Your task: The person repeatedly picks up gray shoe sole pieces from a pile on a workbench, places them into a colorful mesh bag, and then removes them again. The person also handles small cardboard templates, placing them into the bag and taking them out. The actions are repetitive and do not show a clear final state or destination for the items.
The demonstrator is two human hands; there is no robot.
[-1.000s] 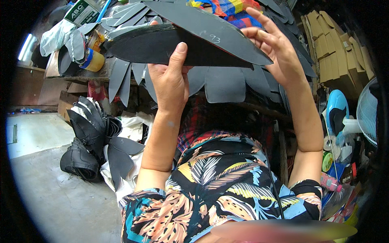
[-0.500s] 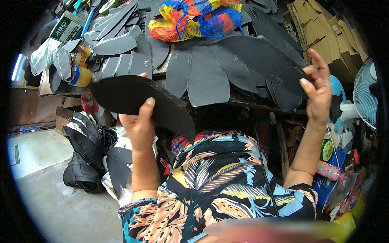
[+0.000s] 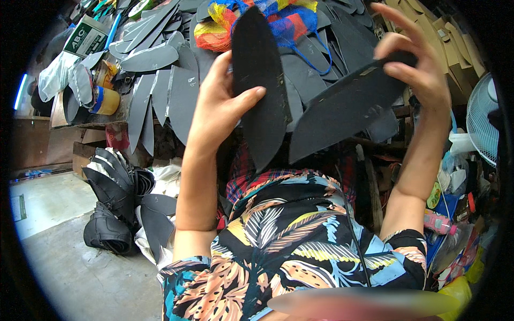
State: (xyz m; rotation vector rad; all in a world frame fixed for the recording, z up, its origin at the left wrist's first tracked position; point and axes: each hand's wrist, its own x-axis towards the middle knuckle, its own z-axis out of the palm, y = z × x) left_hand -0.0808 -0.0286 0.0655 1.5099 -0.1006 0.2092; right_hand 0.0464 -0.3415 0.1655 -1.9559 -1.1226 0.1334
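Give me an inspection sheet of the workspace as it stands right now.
Surface: workbench overlapped with dark sole-shaped cutouts.
Job's things: black sole piece held upright; second black sole piece held slanting beside it.
Clutter: yellow tub, colourful mesh bag, green-and-white box on the bench.
Hands: left hand grips the upright piece, thumb across its face; right hand pinches the slanting piece's upper end.
Cables: nothing seen.
Surroundings: black cutout stack on the concrete floor, white fan at right, cardboard pieces behind.
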